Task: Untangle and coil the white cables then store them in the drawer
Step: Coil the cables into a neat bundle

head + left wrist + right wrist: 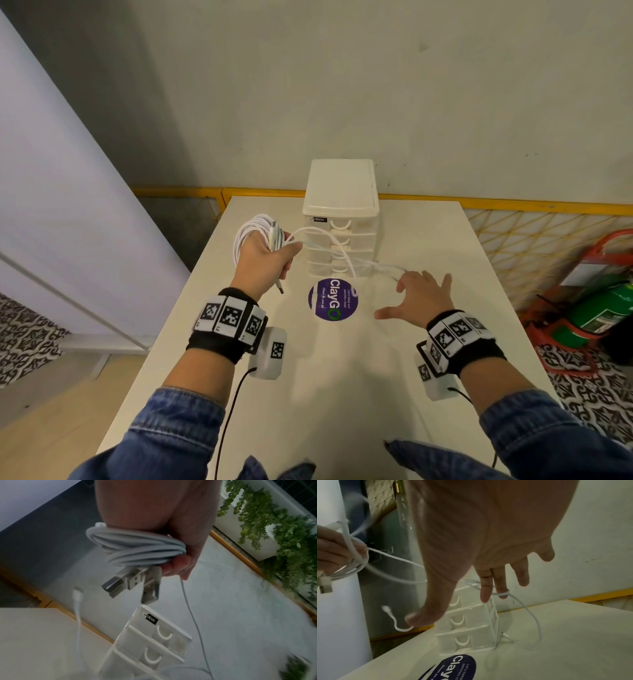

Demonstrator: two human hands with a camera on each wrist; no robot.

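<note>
The white cables (255,236) sit mostly as a coiled bundle up in the left hand (265,265), held above the desk (445,342) just left of the drawer unit (342,219). The left wrist view shows the loops wound several turns thick, fingers curled tight round them, with the metal USB plugs (133,584) poking out below the grip. One thin loose strand (346,257) runs from that bundle across the front of the drawers to the right hand (419,296).

That right hand is spread wide, fingers straight, and the strand is looped over one fingertip (503,594) rather than pinched. From there it drops to the desk beside the unit, where a small connector end (506,634) lies. Another small plug (386,608) dangles free lower down.

These look light, limp and smooth-jacketed, I'd say; they will sag, slide through a slack grip and spring out of shape if let go. The stiff bits are the plugs, so those are poor places to tug. Better to take the loose strand along its jacket, near the bundle, and feed it round while the left hand clamps the crossing point of the loops.

All the drawers appear closed. A round purple sticker (333,299) lies on the desk in front of the unit.
</note>
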